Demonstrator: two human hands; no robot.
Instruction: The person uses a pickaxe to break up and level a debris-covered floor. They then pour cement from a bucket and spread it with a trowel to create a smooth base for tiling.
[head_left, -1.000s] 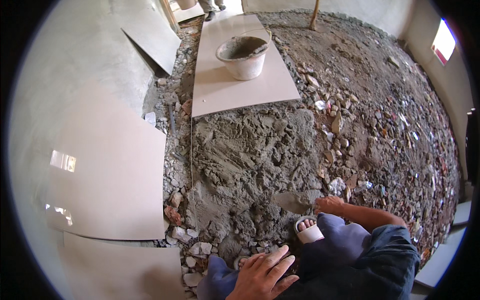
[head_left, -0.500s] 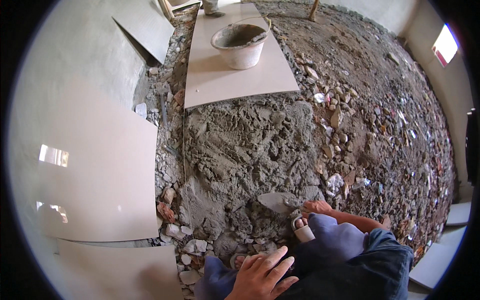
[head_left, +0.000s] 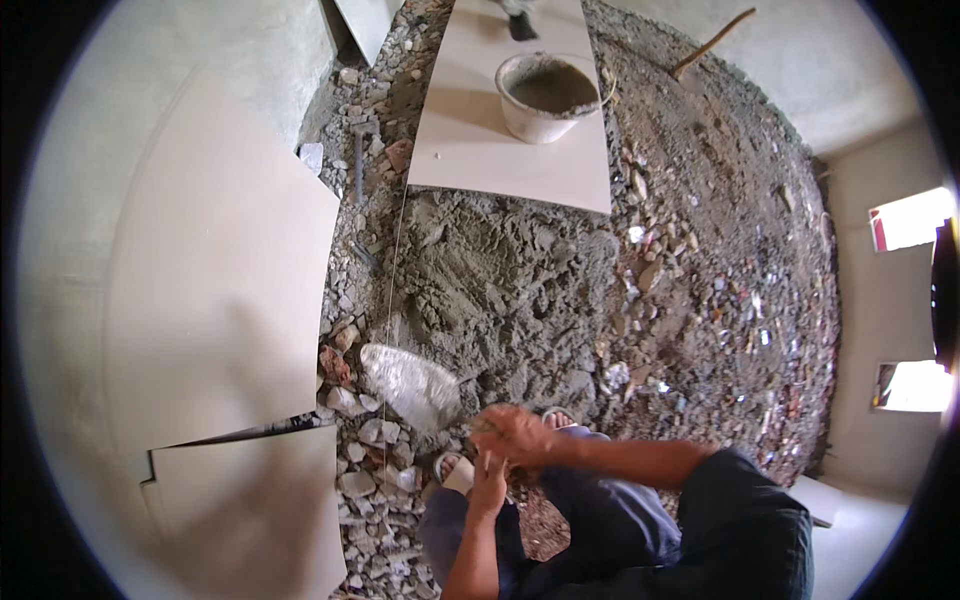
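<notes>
My right hand [head_left: 515, 435] is closed round the handle of a trowel [head_left: 410, 385], the handle mostly hidden by the fingers. The trowel's pale, wet blade points left, over the left edge of the grey mortar bed [head_left: 490, 290] and the stones beside it. Just below, my left hand [head_left: 488, 487] has its fingers stretched upward, their tips at the underside of my right hand; it seems to hold nothing. Past the mortar lies a laid beige tile [head_left: 500, 165], and on it stands a bucket [head_left: 540, 125] with grey mortar inside.
Large tiles [head_left: 230, 270] lean at the left wall, with another tile [head_left: 250, 500] nearer me. A hammer [head_left: 359, 165] lies on rubble beside a taut string [head_left: 398, 240]. Rough soil [head_left: 720, 280] spreads right. Someone's foot [head_left: 522, 25] is on the far tile.
The trowel has swung from the right side of the mortar to its left edge, lifted in my right hand. My left hand has come up beside the right. The view has shifted.
</notes>
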